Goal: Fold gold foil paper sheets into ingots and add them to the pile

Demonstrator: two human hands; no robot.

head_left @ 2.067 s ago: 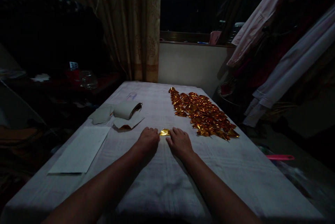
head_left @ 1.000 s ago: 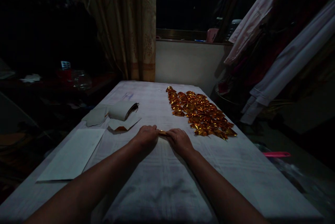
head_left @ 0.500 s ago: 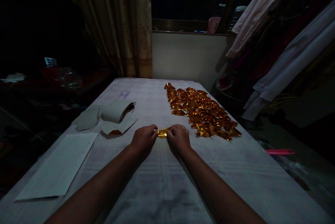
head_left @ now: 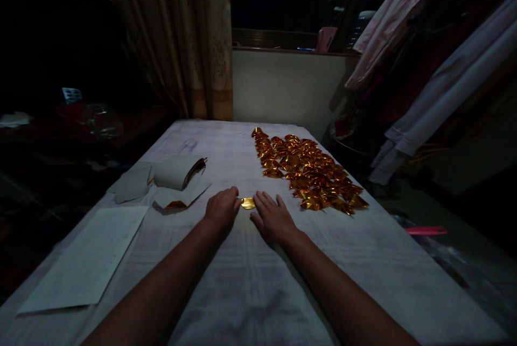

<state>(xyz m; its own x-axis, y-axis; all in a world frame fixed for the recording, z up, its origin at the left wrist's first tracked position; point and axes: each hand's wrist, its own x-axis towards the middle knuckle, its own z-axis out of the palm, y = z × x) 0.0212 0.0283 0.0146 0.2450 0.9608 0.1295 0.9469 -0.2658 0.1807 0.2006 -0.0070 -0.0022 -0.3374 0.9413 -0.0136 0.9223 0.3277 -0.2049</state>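
A small folded piece of gold foil paper [head_left: 247,203] lies on the cloth between my hands. My left hand [head_left: 222,208] is closed, pinching its left end between thumb and fingers. Over its right end rests my right hand [head_left: 273,216], flat with the fingers stretched out and the thumb apart. Just beyond and to the right, a pile of folded gold foil pieces [head_left: 309,171] spreads over the table. Left of my left hand sits a sheet with a gold underside [head_left: 181,198], in front of a curled stack of paper [head_left: 177,171].
The table [head_left: 242,292] wears a pale checked cloth. A white sheet [head_left: 86,260] lies at its left edge, with pale paper pieces [head_left: 132,184] behind it. Clothes [head_left: 440,82] hang at the right, above a pink handle [head_left: 426,230]. A curtain [head_left: 205,39] hangs behind.
My right hand has gone from pinching the foil paper to lying flat with fingers extended on its right end. My left hand keeps its pinch. The view has shifted slightly.
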